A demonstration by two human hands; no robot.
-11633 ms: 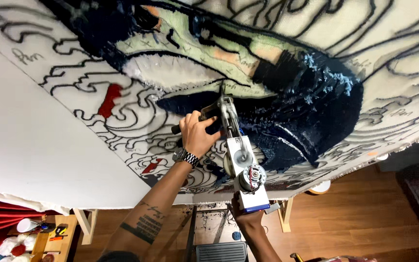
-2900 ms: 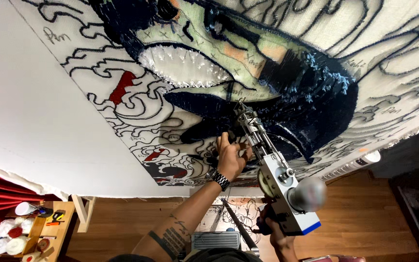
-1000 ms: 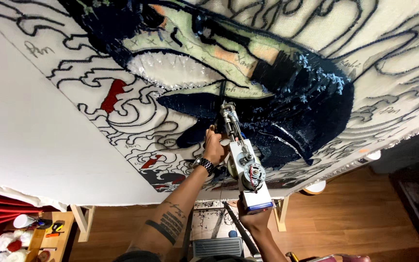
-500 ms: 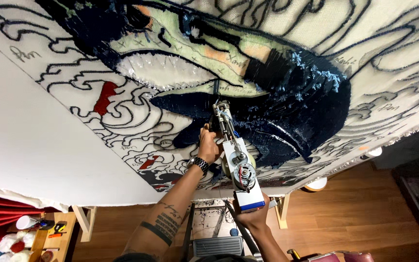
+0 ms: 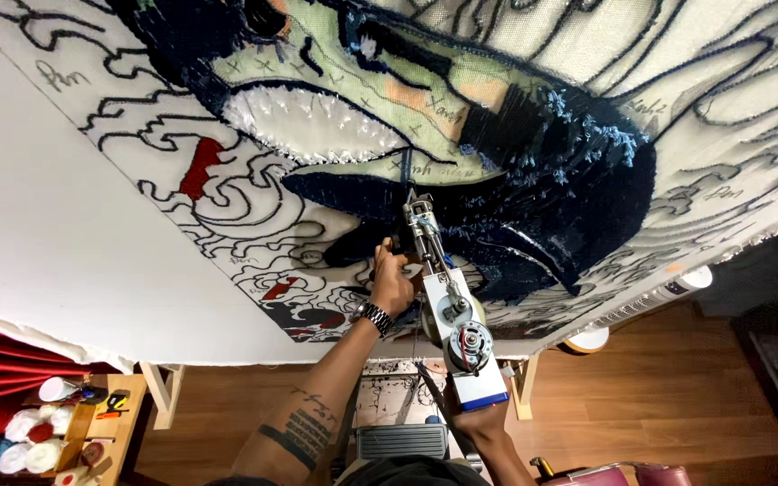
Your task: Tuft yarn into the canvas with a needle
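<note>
A large stretched backing cloth point(image 5: 74, 243), white at the margin and covered with black line drawing and dark navy, pale green and red tufted patches, fills most of the view, held taut on a wooden frame point(image 5: 166, 393) so it takes the needle's push. Against its dark navy area presses a white and silver tufting gun with a blue base point(image 5: 450, 322), tip on the cloth. The left hand point(image 5: 392, 283), a metal watch point(image 5: 374, 317) on its wrist, is closed around the gun's front handle to steer it. The right hand point(image 5: 482, 418) grips the gun's rear from below, bearing its weight. Yarn cones point(image 5: 33, 436) stand on a low shelf.
</note>
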